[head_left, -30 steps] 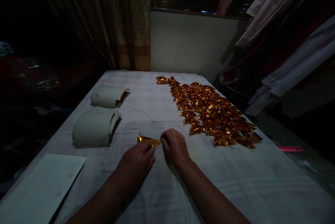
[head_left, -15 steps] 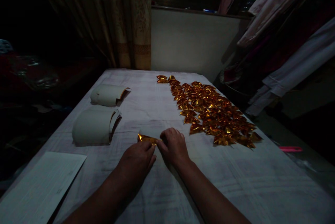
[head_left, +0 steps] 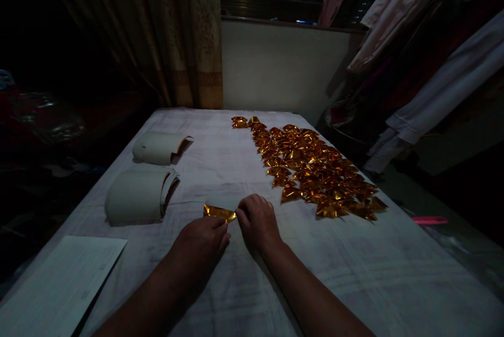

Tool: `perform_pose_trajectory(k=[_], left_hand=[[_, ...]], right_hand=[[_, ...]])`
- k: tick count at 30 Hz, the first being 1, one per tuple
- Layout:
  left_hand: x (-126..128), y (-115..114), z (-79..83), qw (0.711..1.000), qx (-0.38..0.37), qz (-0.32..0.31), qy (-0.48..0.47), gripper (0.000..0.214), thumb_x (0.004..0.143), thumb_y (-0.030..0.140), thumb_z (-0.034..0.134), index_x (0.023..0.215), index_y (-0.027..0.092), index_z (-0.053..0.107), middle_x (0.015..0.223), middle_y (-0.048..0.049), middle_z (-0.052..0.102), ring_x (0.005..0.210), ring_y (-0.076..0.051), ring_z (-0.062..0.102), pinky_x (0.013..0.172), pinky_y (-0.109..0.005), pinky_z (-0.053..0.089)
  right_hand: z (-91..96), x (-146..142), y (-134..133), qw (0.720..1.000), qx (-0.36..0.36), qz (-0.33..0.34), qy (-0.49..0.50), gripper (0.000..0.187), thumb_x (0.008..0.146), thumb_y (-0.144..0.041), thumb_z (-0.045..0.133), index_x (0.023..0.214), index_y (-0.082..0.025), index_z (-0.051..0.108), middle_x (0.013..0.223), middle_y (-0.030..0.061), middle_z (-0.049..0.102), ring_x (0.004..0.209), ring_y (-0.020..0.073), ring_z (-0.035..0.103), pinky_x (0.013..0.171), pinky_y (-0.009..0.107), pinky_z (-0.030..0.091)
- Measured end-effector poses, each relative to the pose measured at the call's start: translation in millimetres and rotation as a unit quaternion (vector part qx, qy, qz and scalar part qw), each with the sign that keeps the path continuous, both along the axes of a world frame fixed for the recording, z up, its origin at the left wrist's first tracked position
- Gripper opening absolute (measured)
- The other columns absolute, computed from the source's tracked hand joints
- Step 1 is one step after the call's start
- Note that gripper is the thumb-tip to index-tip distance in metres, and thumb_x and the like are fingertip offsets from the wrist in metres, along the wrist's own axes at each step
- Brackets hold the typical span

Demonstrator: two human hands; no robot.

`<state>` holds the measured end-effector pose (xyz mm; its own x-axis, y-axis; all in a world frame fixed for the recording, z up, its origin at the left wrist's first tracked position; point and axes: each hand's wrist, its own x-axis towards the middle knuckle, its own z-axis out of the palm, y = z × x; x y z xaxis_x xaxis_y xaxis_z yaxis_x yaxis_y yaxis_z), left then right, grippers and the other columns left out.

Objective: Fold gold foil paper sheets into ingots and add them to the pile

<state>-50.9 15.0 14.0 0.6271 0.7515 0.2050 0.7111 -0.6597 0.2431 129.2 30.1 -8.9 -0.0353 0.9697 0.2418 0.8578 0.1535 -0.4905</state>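
A small sheet of gold foil paper (head_left: 219,212) lies partly folded on the cloth-covered table (head_left: 354,269), just beyond my fingers. My left hand (head_left: 200,245) rests palm down with its fingertips curled onto the sheet's near edge. My right hand (head_left: 258,220) pinches the sheet's right end with closed fingers. To the right and further back spreads a long heap of several folded gold foil pieces (head_left: 315,169).
Two curled stacks of pale paper lie at the left, one nearer (head_left: 137,196) and one further back (head_left: 157,147). A flat white sheet (head_left: 59,284) sits at the near left corner. A curtain (head_left: 177,32) hangs behind; clothes (head_left: 425,64) hang at the right.
Both hands stay on the gold sheet and shift only slightly; my left fingertips have drawn a little back towards me. The view has drifted a bit.
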Motion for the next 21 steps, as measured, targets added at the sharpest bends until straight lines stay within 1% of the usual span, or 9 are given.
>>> perform_pose_trajectory(k=[4, 6, 8, 10, 12, 14, 17, 19, 21], left_hand=[[-4, 2, 8.6, 0.998, 0.004, -0.007, -0.067, 0.025, 0.098, 0.023, 0.046, 0.092, 0.019, 0.070, 0.097, -0.0058, 0.071, 0.087, -0.018, 0.066, 0.080, -0.031, 0.054], [-10, 6, 15.4, 0.996, 0.014, 0.015, -0.092, 0.025, 0.099, 0.022, 0.044, 0.094, 0.019, 0.068, 0.100, -0.0066, 0.070, 0.091, -0.019, 0.065, 0.083, -0.032, 0.053], [-19, 12, 21.7, 0.995, 0.027, 0.065, -0.070, 0.023, 0.097, 0.022, 0.045, 0.089, 0.019, 0.066, 0.096, -0.0075, 0.069, 0.090, -0.021, 0.063, 0.081, -0.036, 0.052], [-29, 19, 25.8, 0.994, 0.029, 0.108, -0.021, 0.018, 0.094, 0.024, 0.050, 0.083, 0.020, 0.064, 0.089, -0.0071, 0.067, 0.084, -0.023, 0.062, 0.075, -0.037, 0.051], [-39, 24, 26.9, 0.992, 0.010, 0.124, 0.016, 0.017, 0.091, 0.022, 0.053, 0.077, 0.021, 0.063, 0.086, -0.0063, 0.066, 0.081, -0.023, 0.061, 0.071, -0.035, 0.049], [-44, 25, 25.1, 0.992, -0.015, 0.120, 0.025, 0.016, 0.090, 0.021, 0.052, 0.083, 0.021, 0.067, 0.092, -0.0063, 0.068, 0.086, -0.023, 0.062, 0.072, -0.034, 0.049], [-43, 25, 19.3, 0.996, -0.032, 0.086, 0.002, 0.023, 0.092, 0.021, 0.050, 0.100, 0.023, 0.071, 0.104, -0.0063, 0.070, 0.097, -0.023, 0.064, 0.082, -0.035, 0.049], [-40, 24, 14.9, 0.997, -0.031, 0.063, -0.013, 0.024, 0.094, 0.023, 0.049, 0.104, 0.024, 0.070, 0.105, -0.0059, 0.071, 0.099, -0.022, 0.064, 0.086, -0.034, 0.049], [-38, 26, 11.0, 0.997, -0.031, 0.061, -0.021, 0.022, 0.095, 0.025, 0.050, 0.104, 0.023, 0.069, 0.101, -0.0056, 0.071, 0.095, -0.021, 0.065, 0.085, -0.033, 0.049]], right_hand=[[0.2, 0, -1, 1.000, 0.012, 0.010, -0.015, 0.006, 0.092, -0.018, 0.064, 0.087, -0.022, 0.063, 0.091, 0.0026, 0.065, 0.091, 0.0211, 0.055, 0.081, 0.033, 0.034], [0.3, -1, -2, 0.999, 0.034, 0.024, -0.031, 0.006, 0.092, -0.017, 0.064, 0.089, -0.022, 0.064, 0.092, 0.0030, 0.065, 0.090, 0.0210, 0.054, 0.080, 0.032, 0.034], [0.4, -1, -3, 0.996, 0.057, 0.042, -0.051, 0.007, 0.092, -0.016, 0.064, 0.090, -0.022, 0.065, 0.094, 0.0037, 0.065, 0.089, 0.0209, 0.053, 0.078, 0.032, 0.034], [0.3, -2, -4, 0.993, 0.069, 0.060, -0.070, 0.007, 0.091, -0.016, 0.065, 0.088, -0.022, 0.067, 0.094, 0.0041, 0.066, 0.087, 0.0207, 0.053, 0.076, 0.032, 0.034], [-0.2, -2, -4, 0.991, 0.070, 0.076, -0.081, 0.010, 0.091, -0.017, 0.066, 0.084, -0.023, 0.069, 0.092, 0.0038, 0.066, 0.086, 0.0201, 0.053, 0.074, 0.032, 0.033], [-0.9, -2, -4, 0.990, 0.067, 0.085, -0.087, 0.011, 0.091, -0.017, 0.067, 0.083, -0.024, 0.070, 0.091, 0.0034, 0.066, 0.084, 0.0195, 0.053, 0.072, 0.031, 0.033], [-1.4, -1, -5, 0.989, 0.063, 0.099, -0.088, 0.008, 0.092, -0.019, 0.067, 0.088, -0.023, 0.072, 0.092, 0.0033, 0.067, 0.084, 0.0191, 0.054, 0.072, 0.031, 0.034], [-0.7, 0, -6, 0.988, 0.059, 0.111, -0.086, 0.007, 0.092, -0.019, 0.066, 0.091, -0.023, 0.072, 0.092, 0.0036, 0.067, 0.085, 0.0192, 0.054, 0.073, 0.031, 0.036], [0.8, 0, -8, 0.988, 0.055, 0.119, -0.082, 0.008, 0.090, -0.018, 0.065, 0.093, -0.022, 0.071, 0.094, 0.0044, 0.067, 0.086, 0.0197, 0.054, 0.076, 0.031, 0.037]])
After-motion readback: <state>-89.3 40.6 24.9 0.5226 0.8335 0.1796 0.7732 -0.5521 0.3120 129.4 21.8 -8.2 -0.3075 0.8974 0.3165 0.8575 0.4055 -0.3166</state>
